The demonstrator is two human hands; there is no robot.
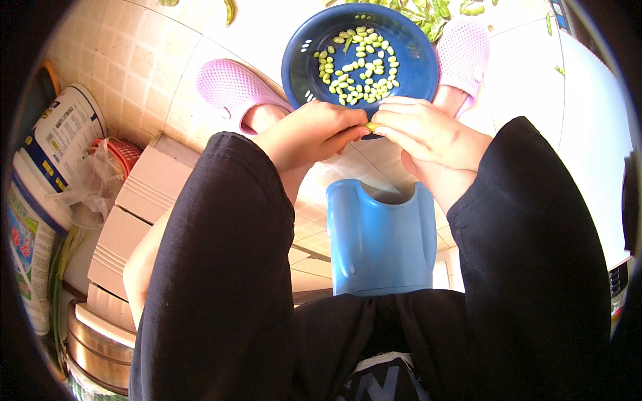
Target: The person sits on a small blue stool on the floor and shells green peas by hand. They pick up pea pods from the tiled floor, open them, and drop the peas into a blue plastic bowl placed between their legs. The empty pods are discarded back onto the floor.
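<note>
Between the fingertips of my left hand (316, 131) and my right hand (431, 131) is a small yellow-green bean pod (371, 127), touched by both. It is over the near rim of a dark blue plastic basin (296, 65) on the tiled floor. Shelled green beans (368, 65) lie scattered over the basin's bottom, with a small piece of pod among them. Empty-looking pods (426, 15) are heaped on the floor beyond the basin. The far sides of the fingers are partly hidden.
Pink perforated clogs (230, 90) flank the basin. A blue plastic stool (383, 240) stands below my hands. At left are a white bucket (35, 200), a red basket (123, 150) with a clear plastic bag, and a metal pot (98, 346). Loose pods (229, 12) dot the floor.
</note>
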